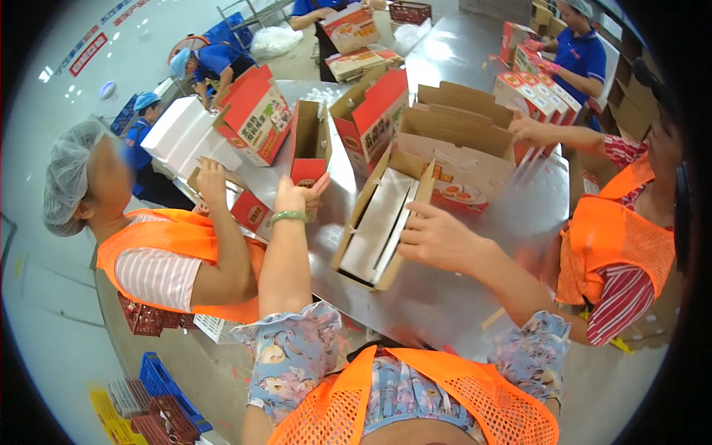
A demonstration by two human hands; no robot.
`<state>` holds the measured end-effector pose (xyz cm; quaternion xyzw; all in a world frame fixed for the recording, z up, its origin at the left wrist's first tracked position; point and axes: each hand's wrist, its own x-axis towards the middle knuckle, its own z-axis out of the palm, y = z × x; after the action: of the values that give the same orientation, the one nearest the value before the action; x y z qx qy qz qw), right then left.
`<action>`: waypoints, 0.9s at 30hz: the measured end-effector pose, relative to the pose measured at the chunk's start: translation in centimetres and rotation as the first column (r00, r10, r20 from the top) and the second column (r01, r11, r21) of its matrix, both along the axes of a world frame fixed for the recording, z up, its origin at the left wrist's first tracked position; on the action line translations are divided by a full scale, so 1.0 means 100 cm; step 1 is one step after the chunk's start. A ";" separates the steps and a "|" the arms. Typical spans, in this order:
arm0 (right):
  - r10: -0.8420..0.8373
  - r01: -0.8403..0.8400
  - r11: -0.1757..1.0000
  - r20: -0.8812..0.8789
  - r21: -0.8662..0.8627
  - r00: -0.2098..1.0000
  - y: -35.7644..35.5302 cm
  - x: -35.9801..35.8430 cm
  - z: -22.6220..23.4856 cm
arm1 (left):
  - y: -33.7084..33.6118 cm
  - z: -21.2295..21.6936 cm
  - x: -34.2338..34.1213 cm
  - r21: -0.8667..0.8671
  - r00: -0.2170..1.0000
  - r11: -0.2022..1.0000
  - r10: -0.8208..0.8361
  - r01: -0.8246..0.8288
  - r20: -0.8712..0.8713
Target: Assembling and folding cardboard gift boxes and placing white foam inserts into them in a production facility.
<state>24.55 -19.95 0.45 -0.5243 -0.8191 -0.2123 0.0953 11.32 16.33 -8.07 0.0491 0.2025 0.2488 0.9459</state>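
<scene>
In front of me an open cardboard box (pixel 343 261) stands on the metal table, with flat silvery-white packs (pixel 378 222) inside. My right hand (pixel 439 239) is at its right wall, fingers curled over the edge. My left hand (pixel 298 196), below a green bangle, has its fingers stretched across the near end of a narrow red open box (pixel 308 171); how firmly it touches is hard to tell. Behind these stand a red-and-white printed box (pixel 373 122) and larger open cartons (pixel 460 174) with a picture of food in bowls.
At my left a co-worker in an orange vest (pixel 178 248) handles a red box (pixel 253 211). Another person (pixel 619 230) at the right reaches toward the cartons. White foam boxes (pixel 185 137) stand at the far left. Plastic crates (pixel 167 386) lie on the floor, lower left.
</scene>
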 end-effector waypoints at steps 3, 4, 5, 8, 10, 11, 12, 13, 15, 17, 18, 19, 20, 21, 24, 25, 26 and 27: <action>-0.042 0.041 0.999 0.007 0.023 0.999 -0.058 0.015 0.006 | 0.003 -0.035 -0.017 -0.033 0.995 0.996 -0.087 0.085 -0.044; -0.082 0.082 0.997 -0.007 0.009 0.997 -0.076 0.018 0.008 | -0.017 -0.032 -0.012 -0.047 0.990 0.991 -0.127 0.125 -0.057; -0.132 0.132 0.991 0.014 -0.009 0.991 -0.094 0.019 0.010 | -0.037 -0.029 -0.008 0.133 0.959 0.984 -0.078 0.118 -0.273; -0.224 0.224 0.974 0.089 0.000 0.971 -0.142 0.027 0.022 | -0.129 -0.003 0.005 0.586 0.838 0.741 0.060 0.327 -0.543; -0.323 0.327 0.945 0.167 0.005 0.932 -0.180 0.032 0.024 | -0.176 -0.005 0.017 0.853 0.903 0.302 -0.076 0.425 -0.423; -0.345 0.351 0.936 0.164 -0.009 0.924 -0.189 0.035 0.023 | -0.191 -0.007 0.033 0.931 0.937 0.119 -0.108 0.345 -0.333; -0.495 0.496 0.867 0.164 0.038 0.853 -0.200 0.037 0.022 | -0.199 -0.013 0.050 0.926 0.928 0.117 -0.153 0.358 -0.340; -0.618 0.612 0.785 0.163 0.092 0.769 -0.205 0.037 0.021 | -0.202 -0.021 0.066 0.960 0.950 -0.093 -0.146 0.264 -0.275; -0.658 0.645 0.752 0.207 0.135 0.724 -0.217 0.016 0.022 | -0.214 -0.037 0.084 0.947 0.962 -0.290 -0.187 0.141 -0.201; -0.756 0.783 0.546 -0.229 0.298 0.614 -0.225 -0.033 0.009 | -0.228 -0.046 0.092 0.973 0.891 0.139 -0.443 0.182 -0.104; -0.944 0.953 0.259 -0.249 -0.158 0.216 -0.213 -0.065 0.015 | -0.234 -0.046 0.096 0.979 0.909 0.126 -0.404 0.163 -0.100; -0.981 0.817 -0.092 -0.088 -0.570 -0.171 -0.200 -0.098 0.016 | -0.234 -0.047 0.091 0.977 0.907 0.124 -0.406 0.174 -0.110; -0.732 0.829 0.559 -0.460 0.015 0.502 -0.245 -0.118 -0.076 | -0.246 -0.039 0.091 0.975 0.910 0.107 -0.391 0.197 -0.141; -0.578 0.749 0.621 -0.510 0.231 0.637 -0.211 -0.139 -0.074 | -0.248 -0.038 0.089 0.970 0.921 0.077 -0.339 0.229 -0.191; -0.579 0.778 0.628 -0.656 0.019 0.483 -0.142 -0.176 -0.121 | -0.252 -0.033 0.069 0.991 0.957 0.032 -0.267 0.130 -0.117; -0.529 0.800 0.599 -0.760 -0.021 0.376 -0.122 -0.179 -0.146 | -0.254 -0.047 0.060 0.998 0.987 -0.041 -0.149 0.050 -0.055; -0.462 0.802 0.594 -0.843 -0.064 0.275 -0.098 -0.173 -0.159 | -0.259 -0.058 0.048 0.970 0.993 -0.215 0.013 0.114 -0.114; -0.421 0.754 0.655 -0.853 -0.051 0.309 -0.084 -0.163 -0.158 | -0.278 -0.062 0.028 0.948 0.984 -0.265 0.082 0.174 -0.158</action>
<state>8.26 -28.36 -15.38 -0.7977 -0.3676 -0.1143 0.4642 14.11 -11.44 -14.25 0.8086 -0.0015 0.2703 0.5226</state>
